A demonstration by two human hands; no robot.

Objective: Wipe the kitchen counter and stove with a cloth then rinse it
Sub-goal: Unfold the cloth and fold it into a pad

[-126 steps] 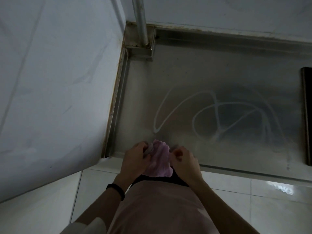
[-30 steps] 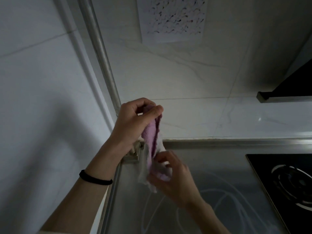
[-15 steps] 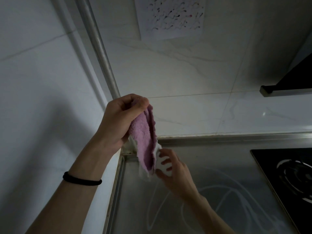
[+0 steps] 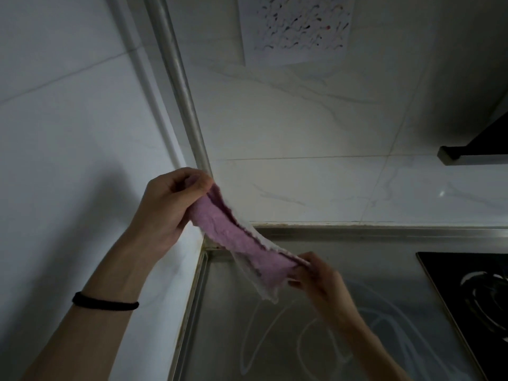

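Cloth point(image 4: 242, 243) is held in the air over the back-left corner of the counter point(image 4: 225, 339), stretched taut between both hands. The upper end is pinched by the left hand point(image 4: 170, 204), the lower end gripped by the right hand point(image 4: 316, 273). It is probably being opened out for refolding (fresh face for wiping). Streaks are visible on the counter; the stove point(image 4: 472, 298) lies well to the right.
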